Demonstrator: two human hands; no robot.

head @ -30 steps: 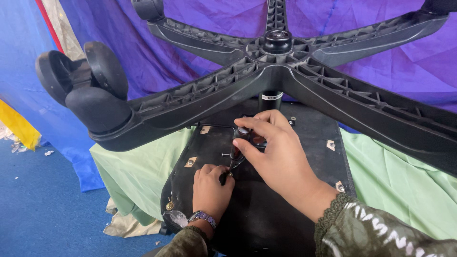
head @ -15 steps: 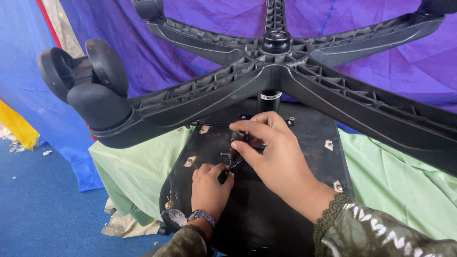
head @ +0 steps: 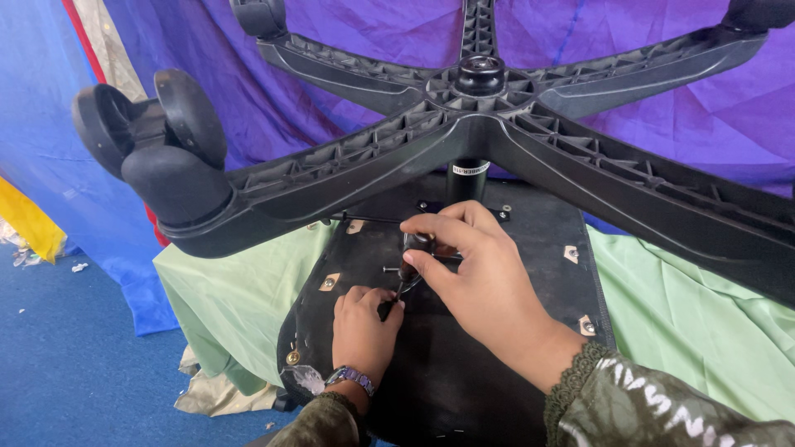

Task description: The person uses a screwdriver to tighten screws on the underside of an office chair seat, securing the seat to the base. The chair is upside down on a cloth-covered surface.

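An office chair lies upside down, its black star base (head: pixel 464 132) with castor wheels (head: pixel 153 141) pointing toward me. Below it is the black underside of the seat (head: pixel 530 223), resting on a pale green cloth (head: pixel 232 298). My right hand (head: pixel 480 273) pinches a small dark knob (head: pixel 416 244) on the seat mechanism near the gas column (head: pixel 466 178). Just below, my left hand (head: pixel 363 331), with a watch on its wrist, grips a thin dark tool (head: pixel 393 300) whose tip points up at the same spot.
Purple fabric (head: pixel 364 41) hangs behind the chair and blue fabric (head: pixel 50 74) at the left. A blue carpeted floor (head: pixel 74 372) lies at the lower left, with a yellow object (head: pixel 29 223) at its edge. Metal brackets (head: pixel 330 282) and screws dot the seat underside.
Both hands stay at the same spot on the seat mechanism. The right hand's fingers have shifted slightly on the knob; the chair has not moved.
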